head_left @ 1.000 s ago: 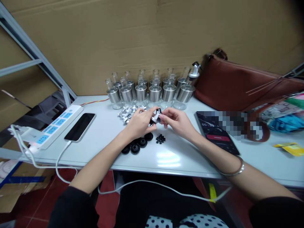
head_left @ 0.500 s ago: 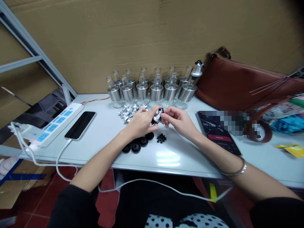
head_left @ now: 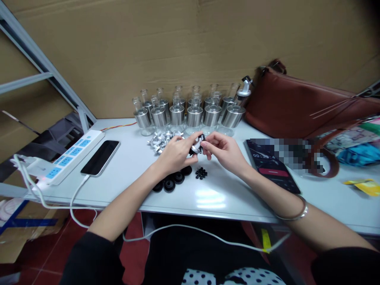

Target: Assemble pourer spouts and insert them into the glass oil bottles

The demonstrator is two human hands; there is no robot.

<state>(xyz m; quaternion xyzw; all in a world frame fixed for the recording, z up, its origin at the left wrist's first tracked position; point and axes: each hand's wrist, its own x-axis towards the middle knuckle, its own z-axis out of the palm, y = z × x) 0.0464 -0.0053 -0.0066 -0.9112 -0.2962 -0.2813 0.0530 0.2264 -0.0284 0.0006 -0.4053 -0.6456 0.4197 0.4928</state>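
My left hand is closed around a silver and black pourer spout, which sits between its thumb and fingers. From the other side, my right hand pinches at the spout's black end with thumb and forefinger. Beyond my left hand lies a heap of silver spout parts. Several round black stoppers rest on the table below that hand, partly covered by it. A small cluster of tiny black caps lies just below the held spout.
Two rows of glass bottles with metal sleeves stand at the back; one carries a fitted pourer. A brown bag and a tablet are at the right. A phone and a power strip lie at the left.
Almost nothing differs. Both hands keep their hold on the spout, and the view has shifted very slightly.
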